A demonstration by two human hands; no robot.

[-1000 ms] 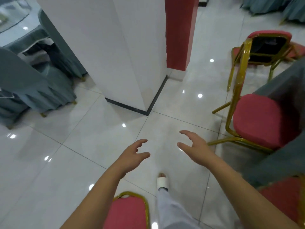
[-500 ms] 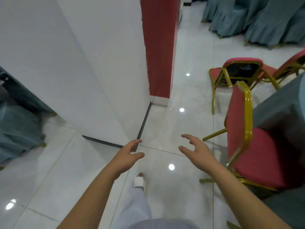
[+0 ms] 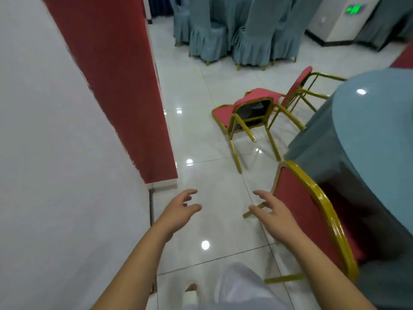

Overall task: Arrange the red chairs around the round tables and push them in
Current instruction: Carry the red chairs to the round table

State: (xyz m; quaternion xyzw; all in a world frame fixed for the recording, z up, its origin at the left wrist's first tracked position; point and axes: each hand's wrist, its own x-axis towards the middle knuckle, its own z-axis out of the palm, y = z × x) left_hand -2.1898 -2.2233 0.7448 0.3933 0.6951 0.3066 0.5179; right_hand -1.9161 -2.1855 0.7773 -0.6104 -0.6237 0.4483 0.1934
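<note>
Fingers [image 3: 261, 194] on both sides are spread and loosely curled, holding nothing: my left hand [image 3: 178, 211] and right hand [image 3: 275, 217] hang side by side over the floor, palms turned toward each other, apart from one another. Just beside my right hand, at its 3 o'clock, stands the nearest red chair [image 3: 299, 211], upright, its gold-framed back toward me and its seat tucked under the draped edge of the round table [image 3: 368, 130]; I cannot tell whether my hand brushes its frame. Ahead at my 1 o'clock lies a tipped red chair [image 3: 257, 98], on its side with its gold legs sticking out toward me and the dark underside of its seat showing. Touching it from behind, further toward 1 o'clock, is a second red chair [image 3: 298, 85], also off its feet and leaning near the table's far edge. The table wears a blue-grey cloth that falls to the floor. At 12 o'clock, well apart, a cluster of covered chairs [image 3: 252, 36] in the same blue-grey crowds another table. At 10 o'clock a red pillar face [image 3: 116, 86] meets a white wall [image 3: 55, 153] running down my left. Glossy white floor tiles [image 3: 201, 148] catch the ceiling lights. At 6 o'clock my white trouser leg [image 3: 241, 285] and a white slipper [image 3: 190, 296] show. A green exit sign [image 3: 354, 8] glows at 2 o'clock.
</note>
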